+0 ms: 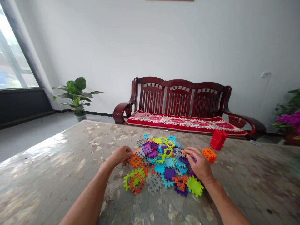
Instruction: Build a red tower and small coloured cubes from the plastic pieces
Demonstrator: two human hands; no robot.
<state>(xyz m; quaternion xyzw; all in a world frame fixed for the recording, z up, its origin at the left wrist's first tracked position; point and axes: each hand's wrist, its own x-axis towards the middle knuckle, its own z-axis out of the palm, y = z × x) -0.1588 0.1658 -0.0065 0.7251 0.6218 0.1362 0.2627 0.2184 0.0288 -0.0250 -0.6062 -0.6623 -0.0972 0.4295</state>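
Observation:
A pile of colourful plastic interlocking tiles [169, 162] with notched edges lies on the table. My left hand [122, 154] is at the pile's left edge, its fingers curled together beside an orange window-patterned tile [135, 161]. What those fingers hold, if anything, is hidden. On the pile's right side, my right hand [199, 164] has its thumb and fingers around the edge of a small orange tile [184, 152], mostly covered by the hand. Near its wrist lies a lime-green square tile [195, 186]. Closer to me are a grey lattice tile [154, 183] and an orange triangular-framed tile [180, 182].
Right of the pile stand an orange cube [209, 155] built of tiles and a taller red block [218, 139]. The table [70, 162] has a glossy patterned cover. Behind it is a dark wooden bench [178, 93] with a red cushion; a potted plant [78, 95] stands left.

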